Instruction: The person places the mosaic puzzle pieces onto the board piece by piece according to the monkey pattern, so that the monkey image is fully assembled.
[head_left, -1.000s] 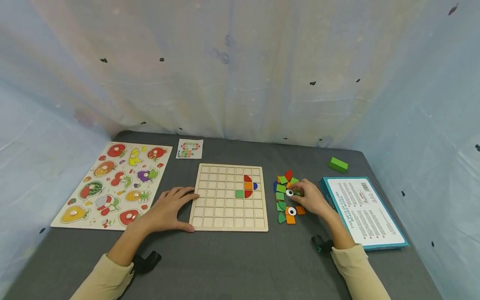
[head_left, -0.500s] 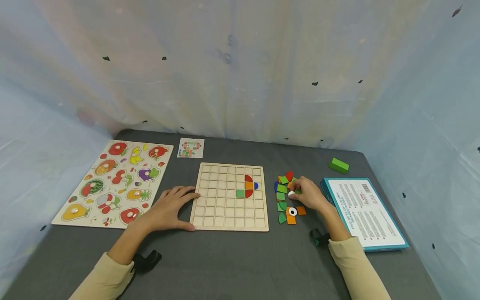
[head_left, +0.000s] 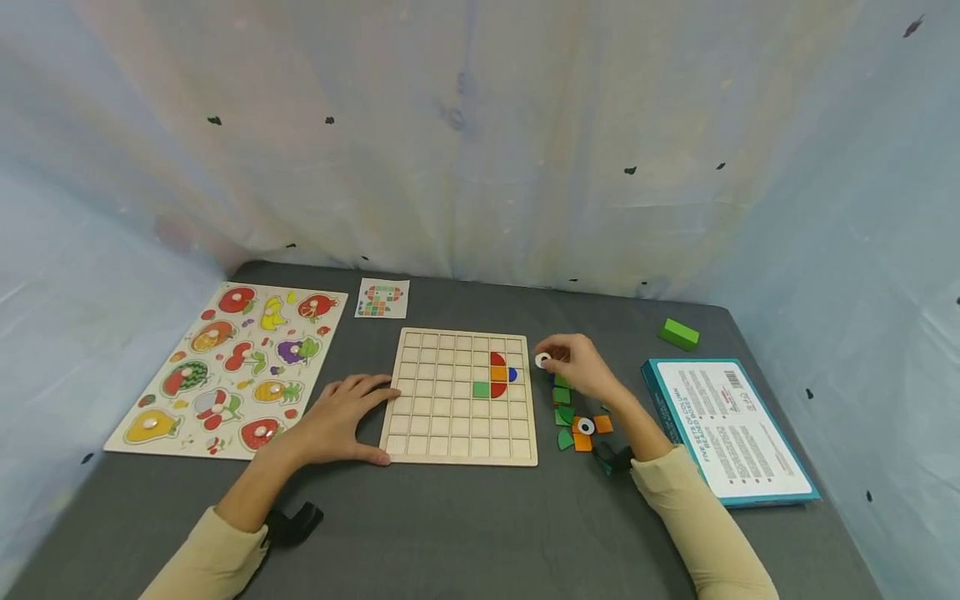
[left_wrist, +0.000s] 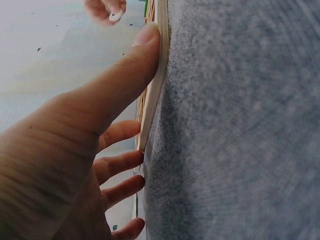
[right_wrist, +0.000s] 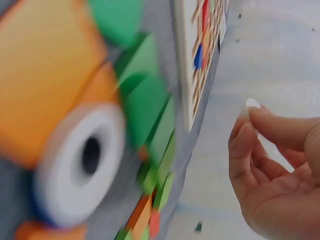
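Note:
My right hand (head_left: 581, 365) pinches a white disc with a dark centre (head_left: 542, 360) between thumb and fingers, raised just off the board's right edge. In the right wrist view the disc (right_wrist: 252, 103) shows only as a white sliver at the fingertips. The wooden grid board (head_left: 435, 425) holds a green square (head_left: 481, 389), an orange square (head_left: 498, 373), two red pieces and a blue half-round piece (head_left: 513, 375). Against the board's left edge rests my left hand (head_left: 330, 423), fingers spread, thumb at the near corner.
Right of the board lie several green and orange tiles (head_left: 582, 444) and a second white disc (head_left: 586, 427), partly below my right arm. A blue-edged box (head_left: 735, 425) and green block (head_left: 678, 334) stand farther right. Left are a fruit puzzle board (head_left: 195, 408) and pattern card (head_left: 382, 298).
My right hand has lifted the white disc from the loose tiles and moved it left and slightly away, towards the board. My left hand stays in place.

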